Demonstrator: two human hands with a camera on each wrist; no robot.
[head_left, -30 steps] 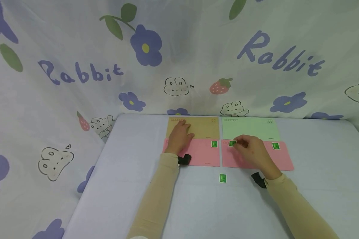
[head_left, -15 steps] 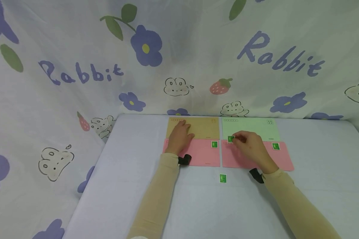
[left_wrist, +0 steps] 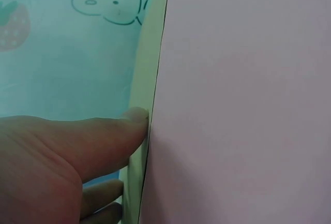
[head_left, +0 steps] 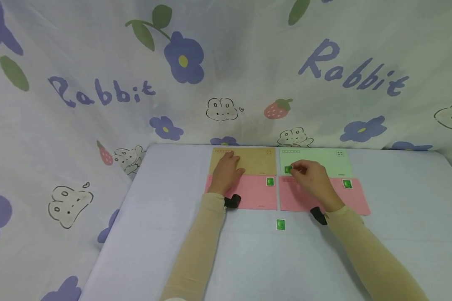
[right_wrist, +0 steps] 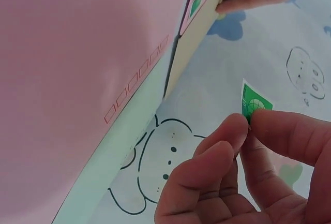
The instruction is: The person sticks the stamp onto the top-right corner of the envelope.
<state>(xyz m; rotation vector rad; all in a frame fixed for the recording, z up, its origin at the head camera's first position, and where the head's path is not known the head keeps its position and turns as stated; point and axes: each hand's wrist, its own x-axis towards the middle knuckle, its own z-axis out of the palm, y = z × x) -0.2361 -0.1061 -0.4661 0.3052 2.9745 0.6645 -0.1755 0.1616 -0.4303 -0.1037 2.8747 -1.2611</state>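
Note:
Between thumb and fingertips, my right hand (head_left: 312,179) pinches a small green stamp (head_left: 288,169) with a white border. In the head view it overlaps the lower left of the light green envelope (head_left: 312,156). The right wrist view shows the stamp (right_wrist: 257,101) held by one edge. My left hand (head_left: 225,172) rests with fingers extended on the brown envelope (head_left: 258,161) and over the left pink envelope (head_left: 254,196). A second pink envelope (head_left: 291,202) lies under my right hand. Green stamps sit at the upper right of the left pink envelope (head_left: 270,182) and the right one (head_left: 347,184).
A loose green stamp (head_left: 280,225) lies on the white tabletop (head_left: 256,259) in front of the pink envelopes. Behind the table hangs a white curtain (head_left: 248,75) printed with flowers, strawberries and rabbits. Black wrist-camera mounts (head_left: 318,215) stick out beside both wrists.
My right hand has moved away from me and slightly left with the stamp, from over the right pink envelope to over the light green one. The left hand has stayed in place.

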